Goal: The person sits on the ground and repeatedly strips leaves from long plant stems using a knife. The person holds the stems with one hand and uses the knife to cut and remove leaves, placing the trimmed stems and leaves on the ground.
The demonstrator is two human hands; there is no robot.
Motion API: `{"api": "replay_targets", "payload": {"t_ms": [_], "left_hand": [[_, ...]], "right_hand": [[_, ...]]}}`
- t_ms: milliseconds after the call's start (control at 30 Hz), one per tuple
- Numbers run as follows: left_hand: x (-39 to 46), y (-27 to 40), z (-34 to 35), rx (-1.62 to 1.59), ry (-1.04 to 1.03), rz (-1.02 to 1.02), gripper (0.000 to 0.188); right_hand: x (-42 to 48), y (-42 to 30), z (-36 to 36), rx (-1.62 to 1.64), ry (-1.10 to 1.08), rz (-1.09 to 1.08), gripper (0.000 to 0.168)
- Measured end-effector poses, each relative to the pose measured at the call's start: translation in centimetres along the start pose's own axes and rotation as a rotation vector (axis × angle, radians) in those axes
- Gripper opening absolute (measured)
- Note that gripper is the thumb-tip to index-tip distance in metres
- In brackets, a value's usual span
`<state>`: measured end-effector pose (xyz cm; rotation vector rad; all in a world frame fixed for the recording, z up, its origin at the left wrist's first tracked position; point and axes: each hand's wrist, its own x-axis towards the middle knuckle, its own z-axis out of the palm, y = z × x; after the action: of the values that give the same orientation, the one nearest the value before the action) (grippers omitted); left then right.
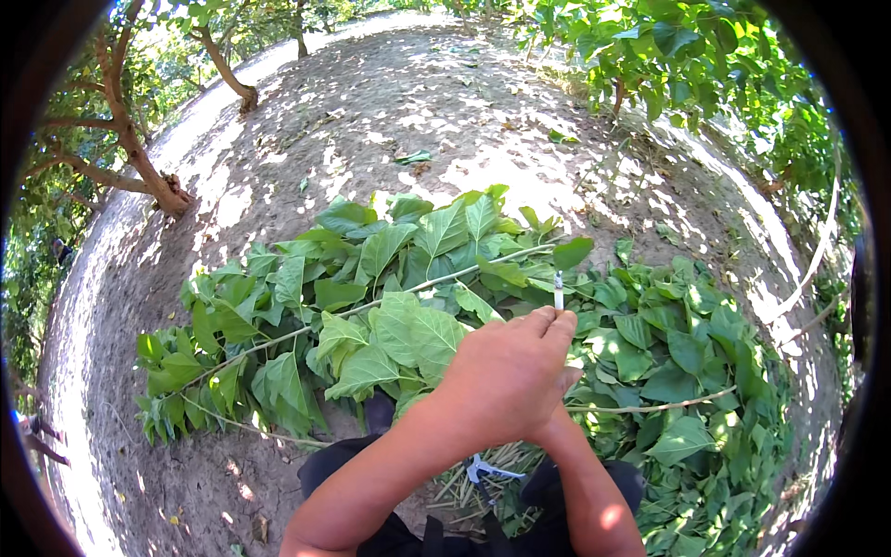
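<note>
My left hand (511, 358) is over the leafy branches, with a lit cigarette (559, 296) upright between its fingers. Its ash tip points away from me. Beneath it, my right hand (550, 418) is mostly hidden, so what its fingers hold does not show. The two hands overlap at the wrists. A long cut branch (411, 289) with broad green leaves, like mulberry, lies slantwise on the ground before me. Between my legs, pruning shears (480, 468) with pale blue handles rest on a bundle of cut stems (452, 487).
To the right spreads a big heap of stripped leaves (668, 348), with a bare stem (654, 405) across it. Tree trunks (143, 163) stand at the left, and leafy boughs (668, 56) hang at the upper right. Dry soil (334, 132) is dappled with sunlight.
</note>
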<state>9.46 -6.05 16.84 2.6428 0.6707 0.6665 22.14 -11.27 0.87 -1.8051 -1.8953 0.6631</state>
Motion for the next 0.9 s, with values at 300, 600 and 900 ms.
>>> {"api": "replay_targets", "payload": {"t_ms": [300, 600, 900], "left_hand": [[1.7, 6.1, -0.3, 0.139, 0.248, 0.268, 0.051], [2.0, 13.1, -4.7, 0.219, -0.11, 0.385, 0.027], [1.2, 11.2, -4.3, 0.602, -0.126, 0.338, 0.039]], "right_hand": [[0.0, -1.4, 0.0, -0.12, -0.153, 0.089, 0.024], [-0.4, -1.0, 0.2, -0.197, -0.125, 0.062, 0.022], [-0.4, -0.3, -0.4, -0.191, -0.176, 0.095, 0.026]]}}
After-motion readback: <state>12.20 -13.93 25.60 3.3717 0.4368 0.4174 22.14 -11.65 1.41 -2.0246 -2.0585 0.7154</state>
